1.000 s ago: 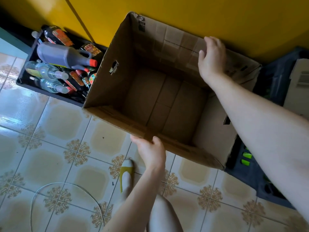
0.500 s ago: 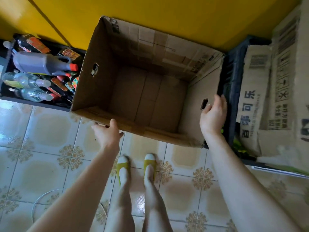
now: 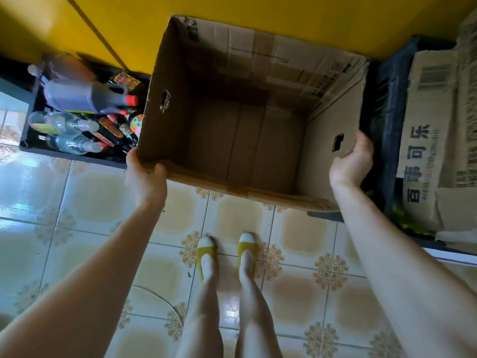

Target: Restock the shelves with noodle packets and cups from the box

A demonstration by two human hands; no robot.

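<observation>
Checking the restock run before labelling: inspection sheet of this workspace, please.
Surface: tiled floor, glossy.
Job's things: box open, empty; no noodles or shelves seen.
Clutter: bottle crate with bottles left of box; cartons on dark crate to the right.
Grips: left hand grips box's near-left corner; right hand grips its right wall by the handle hole.
Cables: white cable on floor, lower left.
Surroundings: yellow wall behind box; shoes on floor.
</observation>
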